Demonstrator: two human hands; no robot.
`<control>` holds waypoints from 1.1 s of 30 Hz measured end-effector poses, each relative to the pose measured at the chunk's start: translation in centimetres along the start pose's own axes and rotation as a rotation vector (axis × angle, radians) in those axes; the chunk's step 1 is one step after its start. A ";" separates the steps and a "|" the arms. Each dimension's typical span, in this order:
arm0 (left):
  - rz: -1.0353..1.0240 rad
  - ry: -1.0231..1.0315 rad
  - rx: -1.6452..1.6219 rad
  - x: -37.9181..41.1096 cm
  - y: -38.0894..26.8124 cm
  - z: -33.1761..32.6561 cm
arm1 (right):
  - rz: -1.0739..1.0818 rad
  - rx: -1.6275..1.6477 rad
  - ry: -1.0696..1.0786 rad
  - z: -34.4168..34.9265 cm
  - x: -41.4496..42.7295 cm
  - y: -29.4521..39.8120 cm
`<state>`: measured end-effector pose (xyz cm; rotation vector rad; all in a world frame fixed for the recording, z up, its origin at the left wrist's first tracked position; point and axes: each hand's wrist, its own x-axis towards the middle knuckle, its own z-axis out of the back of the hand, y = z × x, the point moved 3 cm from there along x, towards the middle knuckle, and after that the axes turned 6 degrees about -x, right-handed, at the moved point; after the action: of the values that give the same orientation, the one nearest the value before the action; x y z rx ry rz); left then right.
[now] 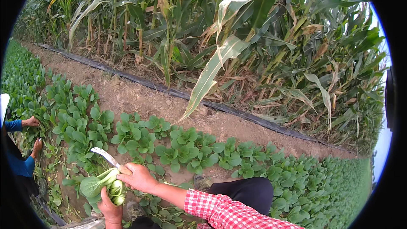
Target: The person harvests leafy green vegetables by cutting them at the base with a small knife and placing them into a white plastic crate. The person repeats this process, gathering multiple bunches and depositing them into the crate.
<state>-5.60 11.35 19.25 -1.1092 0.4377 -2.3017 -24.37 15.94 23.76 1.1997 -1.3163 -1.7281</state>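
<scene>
My left hand (110, 208) grips a bunch of bok choy (116, 187) from below, with pale stem bases turned towards me and green leaves fanning out to the left. Just above it, my right hand (140, 178) is closed around the wooden handle of a curved harvesting knife (106, 156). The blade points up and left, over the bunch, and its pale metal bears dark marks. The right thumb reaches down to the stems; whether it presses on them I cannot tell.
Rows of growing bok choy (187, 148) run across before me. Beyond bare soil lies a black plastic strip (152, 84), with tall maize (190, 31) behind it. At left a co-worker's hands (31, 121) are among the plants. My shoe (203, 183) rests beside the row.
</scene>
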 end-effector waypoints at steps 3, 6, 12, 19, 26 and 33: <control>-0.076 0.025 0.026 0.4 -1.5 1.8 | 0.110 -0.049 -0.046 0.6 -2.8 1.4; -0.064 0.050 0.007 0.3 -2.3 3.4 | 0.384 -0.268 -0.234 0.8 -4.5 2.7; 0.199 0.120 -0.003 0.1 -1.2 6.6 | 0.287 0.024 0.114 1.8 -9.5 7.8; -0.038 0.166 0.420 2.4 -9.4 12.2 | 0.648 -0.182 -0.123 4.7 -11.2 10.3; 0.196 0.312 -0.509 5.3 -15.3 14.8 | 0.632 0.322 0.319 4.9 -15.5 15.8; 0.383 0.366 -0.792 3.3 -14.7 14.7 | 0.813 0.456 0.174 6.8 -18.5 16.0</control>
<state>-0.51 20.35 37.56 -0.8016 1.6492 -1.9988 -24.30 30.25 44.70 0.8188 -1.8063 -0.7562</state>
